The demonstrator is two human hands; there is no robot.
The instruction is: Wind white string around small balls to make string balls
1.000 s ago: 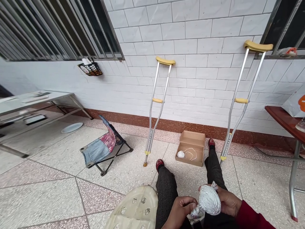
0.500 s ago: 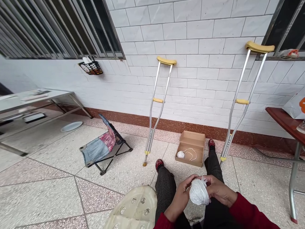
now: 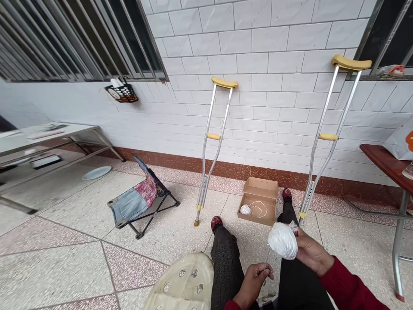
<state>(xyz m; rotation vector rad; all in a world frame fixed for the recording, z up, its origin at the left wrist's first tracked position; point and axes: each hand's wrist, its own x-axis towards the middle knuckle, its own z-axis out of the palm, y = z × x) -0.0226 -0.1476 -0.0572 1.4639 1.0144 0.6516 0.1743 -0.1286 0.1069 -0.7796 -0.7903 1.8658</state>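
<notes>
A ball of white string (image 3: 282, 241) is held up over my lap by my right hand (image 3: 311, 254), whose fingers grip its right side. A short tuft sticks up at the top of the ball. My left hand (image 3: 254, 282) hangs lower, near my left thigh, apart from the ball. Its thumb and fingers are pinched together, and what they hold, if anything, is too small to make out. On the floor between my feet, an open cardboard box (image 3: 258, 218) contains a smaller ball of white string (image 3: 245, 209) with a loose strand.
Two crutches (image 3: 204, 189) (image 3: 328, 137) lean against the tiled wall. A folding chair (image 3: 129, 206) stands to the left, and a pale plastic stool (image 3: 180, 284) is by my left leg. A red-topped table (image 3: 383, 165) is at the right, a low metal-legged table (image 3: 80, 129) at the far left.
Both hands were on the ball of string together. My left hand has let go and moved down, while my right hand has lifted the ball up and slightly right.
</notes>
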